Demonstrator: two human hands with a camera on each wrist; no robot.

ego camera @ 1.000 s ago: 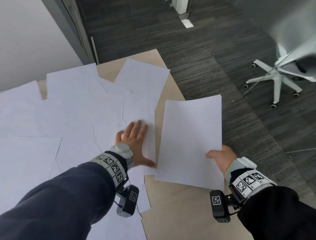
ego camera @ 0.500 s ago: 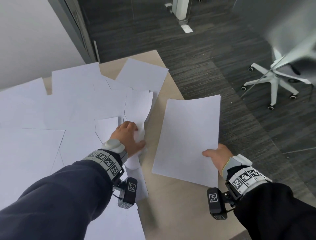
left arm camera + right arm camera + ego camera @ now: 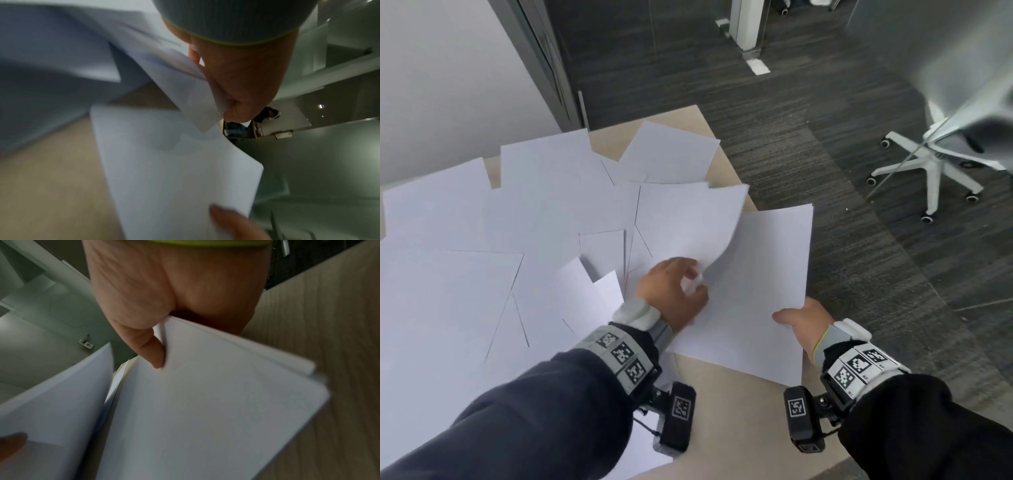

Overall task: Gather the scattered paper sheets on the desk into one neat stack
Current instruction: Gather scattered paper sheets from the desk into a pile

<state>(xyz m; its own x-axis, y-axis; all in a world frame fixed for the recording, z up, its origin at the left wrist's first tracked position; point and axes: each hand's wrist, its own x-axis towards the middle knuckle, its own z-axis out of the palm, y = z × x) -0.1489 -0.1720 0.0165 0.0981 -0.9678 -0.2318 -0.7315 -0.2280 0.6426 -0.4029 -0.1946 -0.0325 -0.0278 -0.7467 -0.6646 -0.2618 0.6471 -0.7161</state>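
Note:
Several white paper sheets (image 3: pixel 465 274) lie scattered and overlapping across the left of the wooden desk (image 3: pixel 729 421). My left hand (image 3: pixel 674 291) pinches the near corner of one sheet (image 3: pixel 688 222), which curls up off the desk and leans over the stack. In the left wrist view the thumb (image 3: pixel 240 100) clamps that sheet's corner (image 3: pixel 195 100). My right hand (image 3: pixel 803 320) grips a thin stack of sheets (image 3: pixel 756 291) by its near right edge, above the desk's right side. In the right wrist view the thumb (image 3: pixel 150 347) presses on the stack (image 3: pixel 205 418).
The desk's right edge (image 3: pixel 736 178) runs diagonally beside dark carpet (image 3: pixel 825 137). A white swivel chair (image 3: pixel 935 164) stands on the floor at the right. A white wall (image 3: pixel 448 85) and a dark door frame (image 3: pixel 551 68) lie beyond the desk.
My left hand went from lying flat on the sheets to pinching one sheet, then lifted it and swung it right toward the stack. The right hand kept hold of the stack.

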